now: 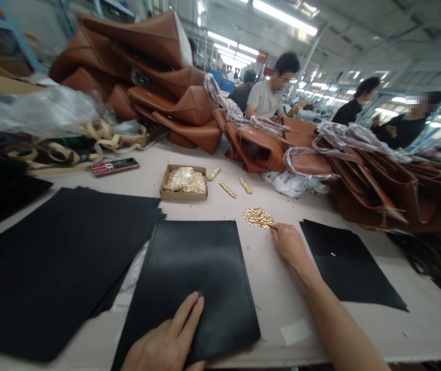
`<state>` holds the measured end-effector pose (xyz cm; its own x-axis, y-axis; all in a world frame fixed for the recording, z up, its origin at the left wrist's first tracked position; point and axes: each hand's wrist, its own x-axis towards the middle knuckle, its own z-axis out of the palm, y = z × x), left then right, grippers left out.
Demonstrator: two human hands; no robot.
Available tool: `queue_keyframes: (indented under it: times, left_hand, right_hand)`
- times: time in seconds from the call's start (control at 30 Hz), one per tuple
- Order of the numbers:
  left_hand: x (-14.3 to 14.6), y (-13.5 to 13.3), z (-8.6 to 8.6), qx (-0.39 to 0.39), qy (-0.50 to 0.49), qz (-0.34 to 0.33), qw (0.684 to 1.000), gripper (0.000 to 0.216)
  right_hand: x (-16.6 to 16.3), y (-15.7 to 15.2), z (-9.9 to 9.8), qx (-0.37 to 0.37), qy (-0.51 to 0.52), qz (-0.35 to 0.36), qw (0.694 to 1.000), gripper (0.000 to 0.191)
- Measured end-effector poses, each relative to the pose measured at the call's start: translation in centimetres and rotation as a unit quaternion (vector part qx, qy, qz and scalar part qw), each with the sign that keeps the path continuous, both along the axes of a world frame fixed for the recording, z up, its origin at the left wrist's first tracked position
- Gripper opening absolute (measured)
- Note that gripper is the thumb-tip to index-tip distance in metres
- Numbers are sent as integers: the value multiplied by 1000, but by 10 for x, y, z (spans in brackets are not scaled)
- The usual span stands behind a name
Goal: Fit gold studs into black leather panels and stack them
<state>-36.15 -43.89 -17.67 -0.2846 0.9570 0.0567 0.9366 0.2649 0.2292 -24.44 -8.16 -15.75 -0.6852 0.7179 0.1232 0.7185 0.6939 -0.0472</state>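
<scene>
My left hand point(168, 337) lies on a stack of black leather panels point(197, 257) in front of me, index and middle fingers stretched out and pressed on the top panel near a small mark. My right hand point(288, 243) reaches to the near right edge of a pile of small gold metal fittings point(258, 217). Its fingertips are pinched together there; whatever is between them is too small to make out. To the right, another black panel stack point(348, 268) carries a single gold fitting point(333, 254) on top.
A cardboard box point(184, 196) of bagged gold fittings stands behind the panels, beside gold strips point(246, 185). Large black sheets point(58, 257) cover the left. Brown leather bags point(174, 93) are heaped along the back, near a red-and-black box point(114, 167). Several people work beyond.
</scene>
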Motion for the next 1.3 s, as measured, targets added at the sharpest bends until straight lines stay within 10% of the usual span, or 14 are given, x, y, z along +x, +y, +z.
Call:
queue_keyframes:
  times: [0.27,0.4,0.57,0.73,1.3]
  left_hand:
    - [4,7,32,-96,-100,3,990,73]
    - [5,3,27,-80,-89,-11,993,70]
    - [6,-2,20,-43,-57,-31,997,66]
    - [7,-5,18,-1,-27,-45,999,64]
    - [5,-7,17,38,-17,-38,998,56]
  right_hand:
    - [-9,22,15,-70,0,-45,996,22]
    - [-14,-32,14,-164,58,-3,985,31]
    - [-28,-138,15,-419,133,143,887,25]
    - [-42,-184,25,-377,71,239,892,16]
    - [-82,-185,50,-332,-142,210,908,16]
